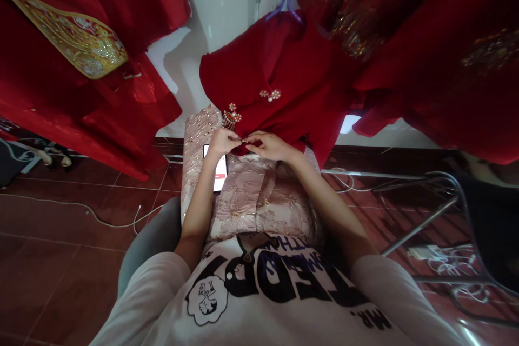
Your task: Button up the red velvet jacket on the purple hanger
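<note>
Red cloth garment with pearly gold ornaments (294, 65): hanging, lower edge by both hands.
Left hand (222, 142): fingers pinching tiny pale item (244, 141).
Right hand (271, 146): fingers alongside, grip unclear.
Edge work: likely fine handling; next calls for steadiness.

There are two hands (223, 141) (271, 146), one phone (221, 167), one purple hanger (287, 1) and one tasselled ornament (232, 115).

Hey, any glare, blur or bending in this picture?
Head view throughout: phone screen shining brightly; wall streaked with glare; upper-right gold decoration blurred; wide-lens stretching toward the edges; whatever sits between left hand and right hand too indistinct to identify.
</note>
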Demonstrator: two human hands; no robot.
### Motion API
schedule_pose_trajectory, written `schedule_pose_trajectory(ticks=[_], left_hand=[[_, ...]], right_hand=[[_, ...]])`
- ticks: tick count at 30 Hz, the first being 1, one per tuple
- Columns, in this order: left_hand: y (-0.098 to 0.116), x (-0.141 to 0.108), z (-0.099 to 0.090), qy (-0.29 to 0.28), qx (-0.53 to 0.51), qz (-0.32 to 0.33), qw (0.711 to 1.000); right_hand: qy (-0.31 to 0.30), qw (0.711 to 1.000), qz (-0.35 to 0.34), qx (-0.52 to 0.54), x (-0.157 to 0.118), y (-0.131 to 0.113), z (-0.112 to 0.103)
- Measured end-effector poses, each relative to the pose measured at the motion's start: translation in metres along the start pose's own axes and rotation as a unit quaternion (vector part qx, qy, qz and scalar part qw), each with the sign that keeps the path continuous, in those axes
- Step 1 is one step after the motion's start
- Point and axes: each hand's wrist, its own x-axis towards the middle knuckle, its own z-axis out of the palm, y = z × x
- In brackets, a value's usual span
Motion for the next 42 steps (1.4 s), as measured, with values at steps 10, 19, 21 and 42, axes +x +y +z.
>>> schedule_pose_trajectory(ticks=[10,19,21,42], left_hand=[[-0.001,0.000,0.000,-0.009,-0.033,0.004,0.999],[-0.002,-0.003,0.001,-0.052,0.119,0.052,0.990],[0.000,-0.004,0.002,-0.069,0.144,0.068,0.985],[0.012,-0.007,-0.003,-0.023,0.203,0.141,0.969]], right_hand=[[-0.003,1.000,-0.002,0.007,-0.005,-0.013,-0.020],[0.026,0.996,0.028,0.074,-0.016,-0.037,-0.054],[0.028,0.996,0.027,0.079,-0.017,-0.037,-0.055],[0.037,0.995,0.028,0.085,-0.017,-0.035,-0.059]])
